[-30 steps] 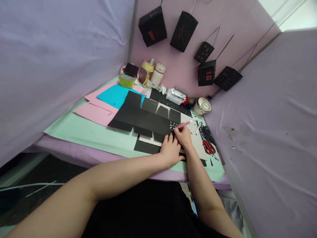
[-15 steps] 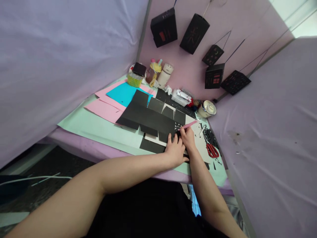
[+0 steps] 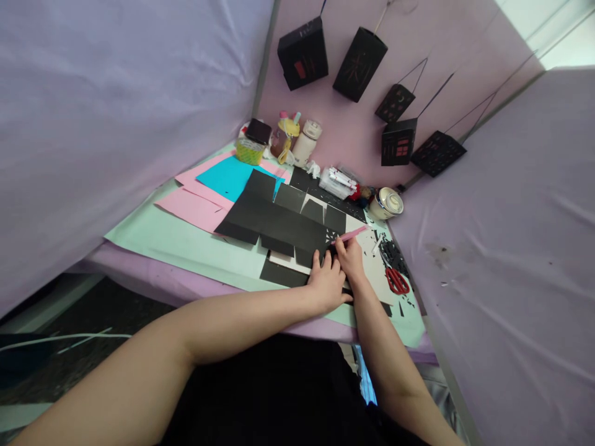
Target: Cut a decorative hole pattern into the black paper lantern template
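Observation:
My right hand (image 3: 352, 257) grips a slim pink craft knife (image 3: 356, 233) like a pen; its tip is hidden by the fingers. Beneath it lies a sheet of black card (image 3: 274, 220) with slits and flaps along its edges. Small cut-out shapes (image 3: 331, 236) show white beside the knife. My left hand (image 3: 328, 286) lies flat with fingers spread, pressing the card's near right part close to my right hand. Under the card are a white board (image 3: 377, 272) and another black piece (image 3: 283, 274).
Red-handled scissors (image 3: 396, 281) and black paper scraps (image 3: 393, 254) lie at the right. Pink (image 3: 190, 209) and blue sheets (image 3: 227, 176) are on the left. Bottles (image 3: 307, 142), a box of pens (image 3: 338, 181) and a tub (image 3: 387, 203) line the back. Black lanterns (image 3: 360, 65) hang above.
The whole view has shifted slightly, so things appear a little further left. Both hands keep nearly the same places on the card, and the knife stays in my right hand.

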Available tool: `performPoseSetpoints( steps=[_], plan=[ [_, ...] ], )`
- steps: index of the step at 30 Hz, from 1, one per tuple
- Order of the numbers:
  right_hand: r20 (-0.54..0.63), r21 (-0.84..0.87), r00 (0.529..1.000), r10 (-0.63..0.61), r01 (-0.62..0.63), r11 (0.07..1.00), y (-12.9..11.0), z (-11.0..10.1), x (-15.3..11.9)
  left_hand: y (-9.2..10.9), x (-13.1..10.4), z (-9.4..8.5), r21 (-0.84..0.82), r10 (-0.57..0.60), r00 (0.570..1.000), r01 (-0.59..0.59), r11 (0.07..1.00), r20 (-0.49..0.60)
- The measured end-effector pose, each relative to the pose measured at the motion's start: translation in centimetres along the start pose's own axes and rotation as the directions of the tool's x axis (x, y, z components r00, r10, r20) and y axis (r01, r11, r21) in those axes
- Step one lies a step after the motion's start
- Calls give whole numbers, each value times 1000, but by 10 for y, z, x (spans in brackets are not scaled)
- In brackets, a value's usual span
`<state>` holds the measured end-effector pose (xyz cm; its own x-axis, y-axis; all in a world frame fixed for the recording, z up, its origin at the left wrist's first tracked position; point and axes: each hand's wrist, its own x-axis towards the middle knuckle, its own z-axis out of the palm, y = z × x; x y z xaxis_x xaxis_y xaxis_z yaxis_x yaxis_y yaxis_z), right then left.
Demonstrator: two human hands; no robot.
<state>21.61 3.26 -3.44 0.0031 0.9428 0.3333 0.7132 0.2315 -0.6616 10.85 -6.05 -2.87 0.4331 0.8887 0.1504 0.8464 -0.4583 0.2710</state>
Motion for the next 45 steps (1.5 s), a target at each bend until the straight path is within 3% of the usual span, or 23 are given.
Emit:
performPoseSetpoints(
  steps=[8,28,45],
  plan=[
    [-55,-48,998,7,-10,999,-1,0,-1,0,0,0,12,-4,1000,4,1000,-1],
    [-10,16,1000,20,-20,1000,2,1,0,1,-1,-7,32,0,999,-2,999,51],
    [-5,9,1000,2,-2,1000,2,0,2,0,-1,-4,20,17,1000,-17,1000,9]
  ],
)
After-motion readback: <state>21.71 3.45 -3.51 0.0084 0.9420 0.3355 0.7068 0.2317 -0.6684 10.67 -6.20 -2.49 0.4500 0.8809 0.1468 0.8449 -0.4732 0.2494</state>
